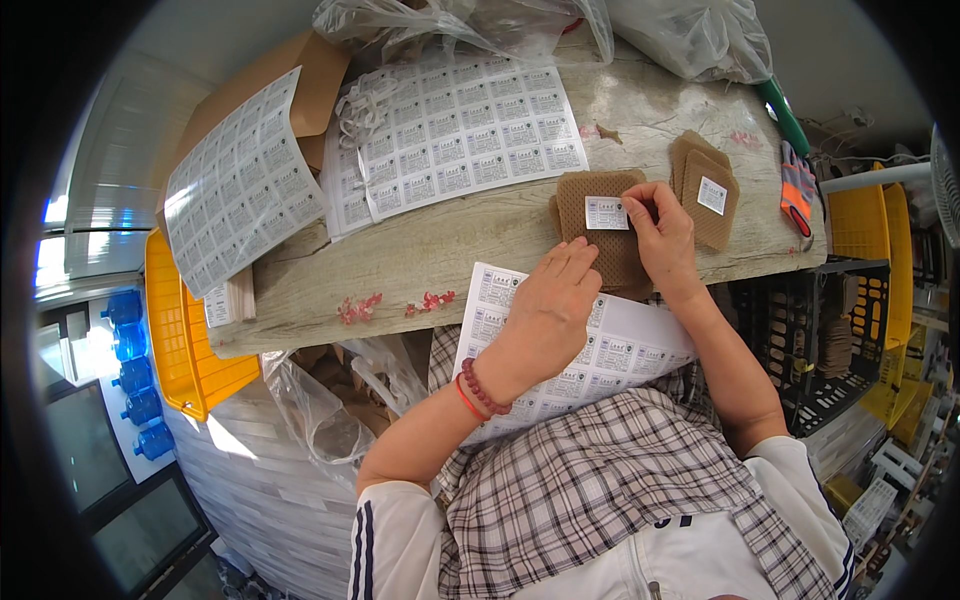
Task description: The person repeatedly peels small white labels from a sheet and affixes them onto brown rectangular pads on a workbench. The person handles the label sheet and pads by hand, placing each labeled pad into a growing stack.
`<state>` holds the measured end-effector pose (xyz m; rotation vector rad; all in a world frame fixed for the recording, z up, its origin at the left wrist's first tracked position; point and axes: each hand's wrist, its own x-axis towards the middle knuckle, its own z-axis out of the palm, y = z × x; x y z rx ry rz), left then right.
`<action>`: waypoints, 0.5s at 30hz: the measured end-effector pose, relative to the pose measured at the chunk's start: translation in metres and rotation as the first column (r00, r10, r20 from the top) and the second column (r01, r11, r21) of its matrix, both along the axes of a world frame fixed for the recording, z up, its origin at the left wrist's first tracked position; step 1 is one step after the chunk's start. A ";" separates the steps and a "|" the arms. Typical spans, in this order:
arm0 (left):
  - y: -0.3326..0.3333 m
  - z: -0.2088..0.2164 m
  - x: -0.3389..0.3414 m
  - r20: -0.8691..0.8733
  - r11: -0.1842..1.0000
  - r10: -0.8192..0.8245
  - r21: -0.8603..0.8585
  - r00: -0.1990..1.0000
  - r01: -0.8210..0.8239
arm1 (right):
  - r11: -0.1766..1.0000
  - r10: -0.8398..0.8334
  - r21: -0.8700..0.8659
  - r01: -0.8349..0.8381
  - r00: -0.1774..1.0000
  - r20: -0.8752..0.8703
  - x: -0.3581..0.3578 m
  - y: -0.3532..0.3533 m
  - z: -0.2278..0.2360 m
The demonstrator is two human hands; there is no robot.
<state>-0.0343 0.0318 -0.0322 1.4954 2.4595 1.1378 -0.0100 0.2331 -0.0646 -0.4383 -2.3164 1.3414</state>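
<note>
On the brown pad (622, 255), right hand (665, 230) seemingly pinches label (604, 213).

- A wooden-looking table (420, 265) with pale, streaky grain; red flower patterns (360, 308) mark its surface near the front edge.
- Printed white label sheets (470, 130), spread overlapping across the middle toward the back.
- A pile of brown mesh pieces (612, 260) near the front edge, right of the sheets.
- A smaller pile of brown pieces (717, 225) just beside it, farther right.
- Clear plastic bags (695, 40) along the back.
- Brown cardboard (318, 90) at the back left.
</note>
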 end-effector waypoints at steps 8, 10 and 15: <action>0.001 0.003 0.001 0.102 1.000 0.009 -0.008 0.995 -0.009 | 1.000 0.006 0.019 -0.006 1.000 -0.003 0.000 0.000 -0.001; 0.001 0.002 0.001 0.042 0.999 0.023 -0.030 0.999 -0.022 | 1.000 0.005 0.018 -0.005 1.000 -0.003 0.000 0.000 0.000; 0.003 0.000 -0.001 -0.004 0.999 -0.013 -0.038 1.000 0.013 | 1.000 -0.003 0.021 0.003 1.000 -0.001 0.001 -0.002 0.002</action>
